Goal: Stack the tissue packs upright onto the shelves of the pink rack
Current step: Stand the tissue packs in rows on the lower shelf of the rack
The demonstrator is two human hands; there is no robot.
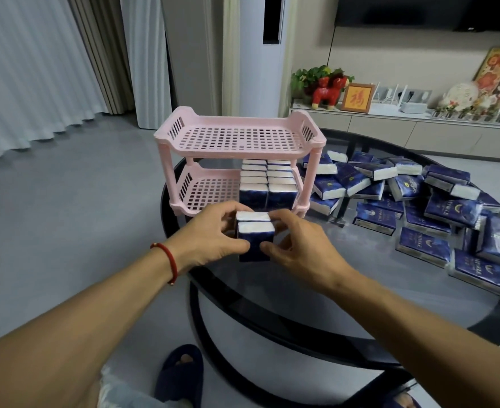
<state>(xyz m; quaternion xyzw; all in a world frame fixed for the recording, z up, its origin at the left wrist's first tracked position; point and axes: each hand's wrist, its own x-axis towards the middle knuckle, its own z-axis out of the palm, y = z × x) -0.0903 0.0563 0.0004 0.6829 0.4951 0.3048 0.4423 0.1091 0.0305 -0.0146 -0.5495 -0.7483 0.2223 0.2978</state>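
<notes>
A pink two-shelf rack (237,138) stands on the round glass table (346,293). Its top shelf holds nothing. Two rows of upright blue tissue packs (268,184) fill the right part of the lower shelf. Just in front of the rack, two blue tissue packs (254,234) stand upright and pressed together. My left hand (210,234) grips them from the left and my right hand (296,240) grips them from the right. A pile of loose tissue packs (437,207) lies on the table to the right.
The left part of the lower shelf shows bare pink grid. A low white cabinet (390,125) with a red toy horse, a framed picture and ornaments runs along the back right. Curtains hang at the left. A dark slipper (181,372) shows below the table edge.
</notes>
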